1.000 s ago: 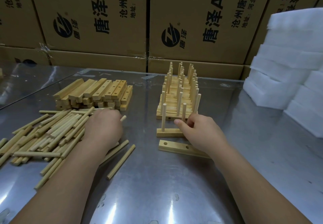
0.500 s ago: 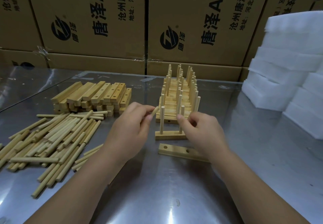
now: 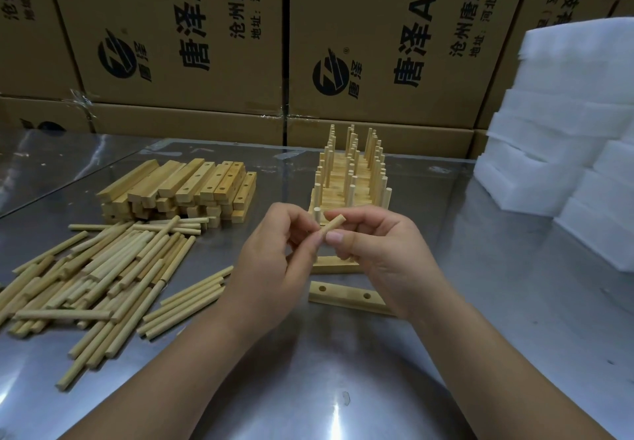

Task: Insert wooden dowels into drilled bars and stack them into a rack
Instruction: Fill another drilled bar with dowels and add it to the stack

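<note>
Holding one short wooden dowel (image 3: 332, 225) between them, two bare hands meet over the middle of a steel table (image 3: 343, 388). Left hand (image 3: 274, 261): fingers curled, thumb and fingertips pinching the dowel's near, lower end. Right hand (image 3: 387, 254): thumb and forefinger pinching the same dowel just beside the left thumb, remaining fingers curled under. The dowel is tilted, its free end pointing up and to the right, clear of the table. Directly behind the hands, one drilled bar (image 3: 334, 264) lies flat with a single upright peg (image 3: 317, 216) in its left hole; the rest of that bar is hidden by the fingers. Nearer, just below the right hand, a second drilled bar (image 3: 346, 297) lies flat with two open holes showing. Farther back, a rack (image 3: 350, 179) of finished bars, pegs standing in three rows. Far left, a stack of bare drilled bars (image 3: 182, 189). Near left, a loose heap of dowels (image 3: 96, 268), several strays lying close to the left wrist. Along the far edge, printed cardboard cartons (image 3: 171, 45). At the right, stacked white foam blocks (image 3: 566, 113).
</note>
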